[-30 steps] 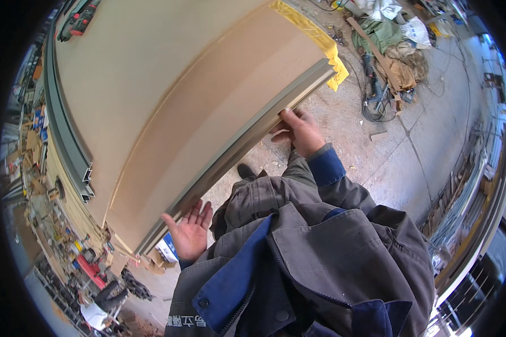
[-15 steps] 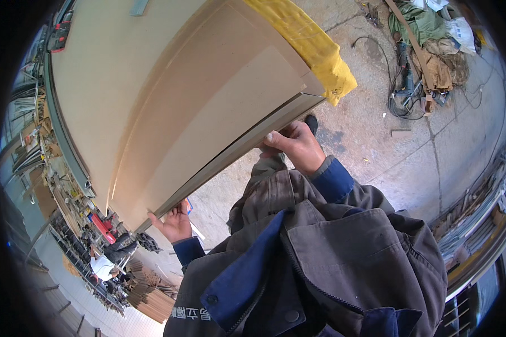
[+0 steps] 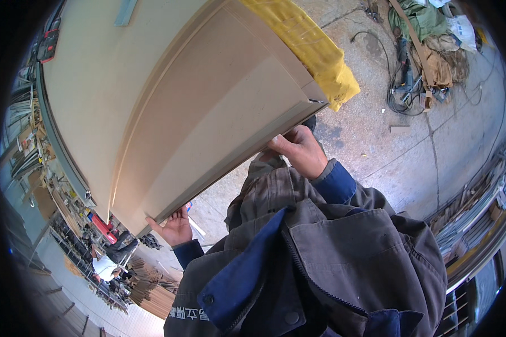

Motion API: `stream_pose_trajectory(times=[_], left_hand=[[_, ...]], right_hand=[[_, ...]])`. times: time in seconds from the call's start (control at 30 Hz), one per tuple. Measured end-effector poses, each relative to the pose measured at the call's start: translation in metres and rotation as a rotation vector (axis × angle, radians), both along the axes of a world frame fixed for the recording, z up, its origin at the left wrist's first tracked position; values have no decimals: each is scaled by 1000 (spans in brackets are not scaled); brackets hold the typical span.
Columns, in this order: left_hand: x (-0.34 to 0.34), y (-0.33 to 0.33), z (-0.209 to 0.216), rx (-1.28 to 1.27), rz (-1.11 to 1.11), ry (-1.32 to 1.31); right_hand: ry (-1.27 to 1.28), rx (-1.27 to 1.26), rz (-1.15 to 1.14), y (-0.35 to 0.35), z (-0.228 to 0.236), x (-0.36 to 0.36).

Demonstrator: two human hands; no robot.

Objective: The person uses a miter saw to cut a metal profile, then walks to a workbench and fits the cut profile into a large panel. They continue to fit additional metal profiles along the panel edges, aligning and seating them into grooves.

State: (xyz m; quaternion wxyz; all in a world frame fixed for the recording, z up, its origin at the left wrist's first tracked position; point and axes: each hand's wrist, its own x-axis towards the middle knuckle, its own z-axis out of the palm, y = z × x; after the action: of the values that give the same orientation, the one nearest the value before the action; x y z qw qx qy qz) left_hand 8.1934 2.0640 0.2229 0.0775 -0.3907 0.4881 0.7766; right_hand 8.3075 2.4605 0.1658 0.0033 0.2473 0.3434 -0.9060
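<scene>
A large beige panel point(image 3: 225, 112) lies flat in front of me. Along its near edge runs a long grey-brown edge strip point(image 3: 230, 167), with a small dark notch showing at its right end. My right hand point(image 3: 302, 153) pinches the strip towards that end, thumb against its side and fingers curled beneath. Further down to the left, my left hand point(image 3: 174, 227) holds the strip's other end, its thumb up on the edge and its fingers underneath, partly hidden.
Yellow padding point(image 3: 315, 53) covers the panel's right edge. A light blue strip point(image 3: 126, 12) and a red-and-black power tool point(image 3: 48, 42) lie farther off. On the floor at right are a corded tool point(image 3: 403, 73) and bags point(image 3: 421, 22). Another person point(image 3: 103, 267) works at lower left.
The dark gap between strip and panel has closed, the strip now sitting against the panel's edge. Both hands have stayed on it, shifting only slightly.
</scene>
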Motion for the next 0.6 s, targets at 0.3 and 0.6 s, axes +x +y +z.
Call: stream_pose_trajectory(times=[0.3, 0.6], left_hand=[[-2, 0, -4, -104, 31, -36], [-12, 74, -2, -354, 207, -21]], right_hand=[[-72, 83, -182, 25, -2, 17], [-102, 35, -154, 37, -7, 20]])
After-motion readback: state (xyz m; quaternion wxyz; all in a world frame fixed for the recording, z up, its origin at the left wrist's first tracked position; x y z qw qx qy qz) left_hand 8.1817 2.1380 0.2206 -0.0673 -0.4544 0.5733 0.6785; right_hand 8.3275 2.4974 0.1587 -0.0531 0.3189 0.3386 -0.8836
